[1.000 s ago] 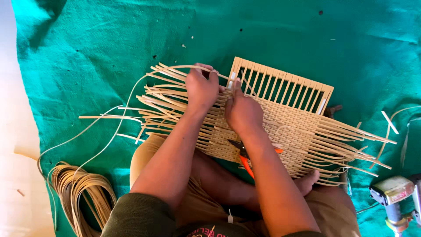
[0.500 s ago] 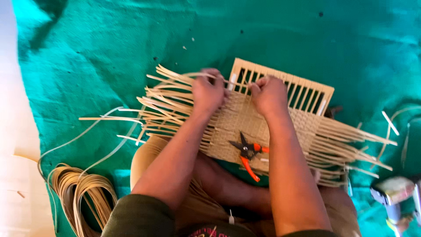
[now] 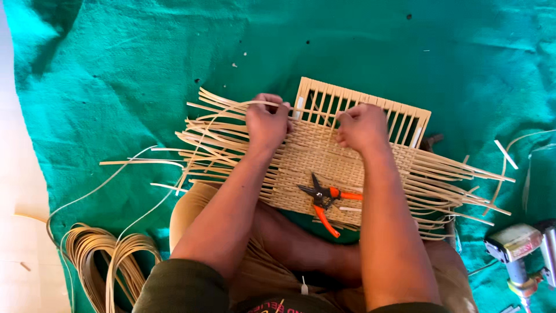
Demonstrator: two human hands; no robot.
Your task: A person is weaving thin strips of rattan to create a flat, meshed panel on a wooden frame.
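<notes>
Two hands rest on the woven cane panel (image 3: 324, 162), which lies on the person's lap over a green cloth (image 3: 116, 69). Left hand (image 3: 266, 123) — fingers curled shut, pinching a thin cane strip (image 3: 231, 107) at the panel's far left corner. Right hand (image 3: 362, 126) — loosely fisted, knuckles pressing on the weave just below the panel's open slatted part; whether it grips a strand, cannot tell. Orange-handled snips (image 3: 323, 200) lie on the panel's near part, blades toward the left hand. Loose strip ends stick out from both sides of the panel. Coil of cane (image 3: 98, 258) sits well left of the panel, near the person's knee. A power tool (image 3: 515, 246) lies to the right of the panel.
</notes>
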